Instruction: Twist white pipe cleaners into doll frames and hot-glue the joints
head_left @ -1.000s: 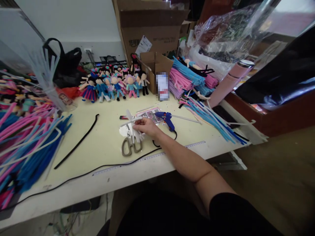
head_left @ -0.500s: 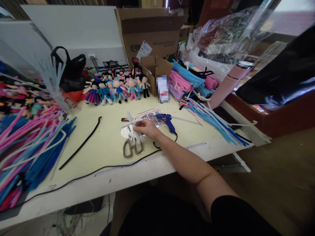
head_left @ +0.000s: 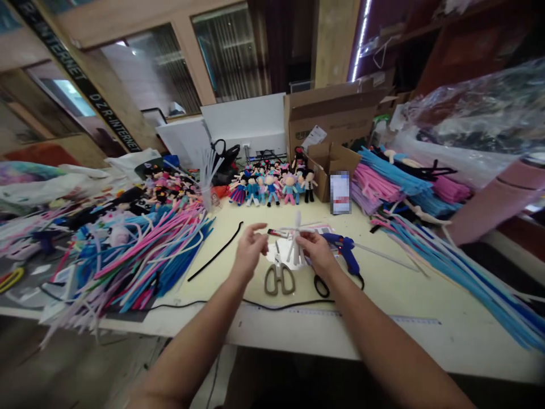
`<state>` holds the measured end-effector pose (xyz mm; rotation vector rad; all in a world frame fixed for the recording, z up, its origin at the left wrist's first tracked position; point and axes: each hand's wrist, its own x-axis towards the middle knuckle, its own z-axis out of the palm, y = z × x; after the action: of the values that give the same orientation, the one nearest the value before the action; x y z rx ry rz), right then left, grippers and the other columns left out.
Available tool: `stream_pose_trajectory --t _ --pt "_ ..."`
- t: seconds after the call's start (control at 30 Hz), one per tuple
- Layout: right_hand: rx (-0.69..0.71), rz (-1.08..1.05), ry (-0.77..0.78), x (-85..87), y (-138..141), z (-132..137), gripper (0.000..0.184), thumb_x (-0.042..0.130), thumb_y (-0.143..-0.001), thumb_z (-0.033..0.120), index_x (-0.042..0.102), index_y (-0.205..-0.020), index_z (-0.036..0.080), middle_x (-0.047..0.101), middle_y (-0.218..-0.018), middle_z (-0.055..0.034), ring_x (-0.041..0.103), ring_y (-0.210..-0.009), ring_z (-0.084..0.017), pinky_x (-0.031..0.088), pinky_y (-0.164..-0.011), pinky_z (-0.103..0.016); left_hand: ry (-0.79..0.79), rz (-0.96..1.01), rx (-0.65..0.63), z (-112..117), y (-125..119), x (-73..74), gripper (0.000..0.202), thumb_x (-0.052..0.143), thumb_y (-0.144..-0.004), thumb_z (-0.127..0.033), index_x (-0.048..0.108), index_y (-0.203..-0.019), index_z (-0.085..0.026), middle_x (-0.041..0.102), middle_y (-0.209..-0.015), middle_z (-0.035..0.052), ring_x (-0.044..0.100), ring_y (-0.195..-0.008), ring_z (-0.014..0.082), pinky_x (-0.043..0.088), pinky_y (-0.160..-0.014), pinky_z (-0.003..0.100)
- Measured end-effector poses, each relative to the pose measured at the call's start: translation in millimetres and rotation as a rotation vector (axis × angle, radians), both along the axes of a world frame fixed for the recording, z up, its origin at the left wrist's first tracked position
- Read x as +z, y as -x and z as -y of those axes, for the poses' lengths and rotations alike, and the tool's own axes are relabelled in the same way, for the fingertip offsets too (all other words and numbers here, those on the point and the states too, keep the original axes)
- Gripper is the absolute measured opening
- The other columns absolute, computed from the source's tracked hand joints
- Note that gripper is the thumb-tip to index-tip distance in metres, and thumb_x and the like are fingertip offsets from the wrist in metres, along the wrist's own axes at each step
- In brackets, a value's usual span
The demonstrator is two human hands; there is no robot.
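Observation:
In my right hand [head_left: 318, 250] is a small white doll-shaped figure of pipe cleaners [head_left: 297, 234], pinched between thumb and fingers and held upright over the table. My left hand [head_left: 251, 248] hovers to its left, holding nothing, with the index finger stretched out and the other fingers bent. Below and between the hands lie scissors [head_left: 280, 282] with grey-brown handles. A blue glue gun [head_left: 348, 253] with a clear stick in its back rests just beyond my right hand. To the left of my left hand lies a black pipe cleaner [head_left: 217, 250].
Finished dolls [head_left: 270, 187] stand in rows before a cardboard box [head_left: 340, 111]. Loose pipe cleaners [head_left: 145, 255] heap on the left; more bundles [head_left: 383, 182] lie at right beside a pink flask [head_left: 502, 199]. A black cord [head_left: 281, 307] and a ruler [head_left: 395, 319] run along the front edge.
My left hand has come into view and reached up beside the white figure. The camera view has lifted and turned left. My right hand still holds the figure, which is now more upright.

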<state>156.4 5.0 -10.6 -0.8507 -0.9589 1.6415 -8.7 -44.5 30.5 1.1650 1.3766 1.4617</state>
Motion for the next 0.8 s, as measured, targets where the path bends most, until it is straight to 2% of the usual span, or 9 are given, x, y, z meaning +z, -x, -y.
stream_pose_trajectory --t 0.07,0.17,0.23,0.33,0.43,0.57,0.8 --pt "-0.021 -0.020 0.012 2.3 -1 0 0.035 0.077 -0.054 0.036 0.061 -0.079 0.018 0.064 -0.075 0.0001 0.058 -0.062 -0.014 0.045 -0.055 -0.025 0.098 -0.003 -0.065 -10 -7 -10.5 0.037 0.064 -0.074 -0.038 0.063 -0.101 -0.012 0.057 -0.070 0.0004 0.049 -0.057 0.0084 0.041 -0.054 0.023" --pt "-0.015 -0.007 0.006 2.2 0 0 0.034 0.078 -0.054 0.037 0.061 -0.077 0.019 0.064 -0.070 0.0009 0.058 -0.059 -0.013 0.045 -0.054 -0.026 0.192 0.043 -0.148 -29 -23 -25.5 0.035 0.064 -0.070 -0.043 0.069 -0.089 -0.014 0.058 -0.070 0.0015 0.045 -0.055 0.0071 0.031 -0.049 0.021" --pt "0.027 0.017 -0.031 -0.1 2 0 0.033 0.077 -0.056 0.038 0.062 -0.077 0.018 0.064 -0.068 0.0007 0.057 -0.059 -0.013 0.045 -0.055 -0.025 0.190 0.085 -0.144 -39 -30 -32.7 0.033 0.066 -0.066 -0.042 0.070 -0.080 -0.012 0.058 -0.065 0.0016 0.044 -0.055 0.0076 0.029 -0.050 0.021" --pt "0.074 0.038 -0.051 -3.4 2 -2 0.033 0.074 -0.061 0.041 0.062 -0.082 0.017 0.065 -0.071 -0.0009 0.059 -0.061 -0.014 0.046 -0.058 -0.027 0.169 0.172 -0.152 -48 -35 -38.3 0.030 0.070 -0.062 -0.038 0.070 -0.076 -0.011 0.060 -0.061 0.0020 0.046 -0.054 0.0088 0.032 -0.053 0.022" --pt "0.027 0.052 -0.046 -4.3 -1 -6 0.033 0.072 -0.064 0.042 0.061 -0.085 0.019 0.063 -0.070 0.0011 0.057 -0.058 -0.012 0.046 -0.057 -0.026 0.159 0.272 -0.181 -51 -34 -39.8 0.030 0.072 -0.060 -0.035 0.070 -0.079 -0.012 0.065 -0.065 0.0029 0.051 -0.056 0.0102 0.035 -0.056 0.023" --pt "-0.055 0.124 -0.123 -4.7 -8 -12 0.028 0.071 -0.065 0.042 0.061 -0.079 0.020 0.061 -0.066 0.0022 0.052 -0.054 -0.010 0.043 -0.054 -0.023 0.158 0.396 -0.244 -50 -35 -41.3 0.030 0.076 -0.057 -0.034 0.069 -0.074 -0.011 0.067 -0.067 0.0040 0.055 -0.057 0.0113 0.040 -0.059 0.023" --pt "-0.070 0.178 -0.164 -8.8 -9 -15 0.024 0.068 -0.070 0.040 0.058 -0.074 0.018 0.061 -0.063 0.0015 0.052 -0.055 -0.011 0.041 -0.054 -0.024 0.250 0.602 -0.379 -46 -34 -43.1 0.030 0.077 -0.058 -0.031 0.069 -0.078 -0.010 0.069 -0.067 0.0066 0.061 -0.060 0.0137 0.047 -0.067 0.027"
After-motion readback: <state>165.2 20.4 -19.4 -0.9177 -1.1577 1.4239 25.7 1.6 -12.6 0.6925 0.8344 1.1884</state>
